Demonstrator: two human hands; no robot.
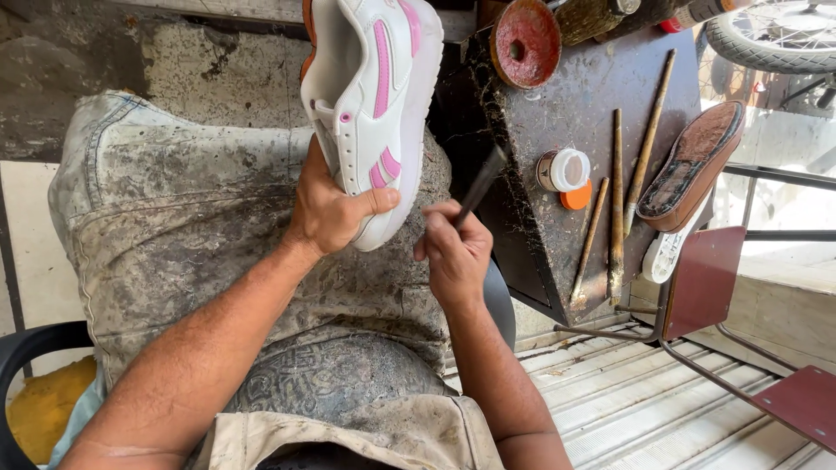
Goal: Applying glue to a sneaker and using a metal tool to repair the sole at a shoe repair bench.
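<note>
Head view, looking down over a lap. A white sneaker with pink stripes [374,104] is gripped at its heel end by the left hand [331,209], thumb laid across the side, and is held raised above the knees. The right hand [453,257] is closed around a dark, slim tool [481,187], which is angled up just beside the shoe's sole edge. The lap is covered by a stained, worn cloth [174,218]. To the right, a dark, grimy work board [557,113] is seen, bearing wooden sticks [616,204], a small white-lidded jar [564,170], a red round tin [524,42] and a detached brown shoe sole [692,165]. A concrete wall [209,61], a metal shutter floor [636,400] and a dark red metal stool [705,278] are shown around.
</note>
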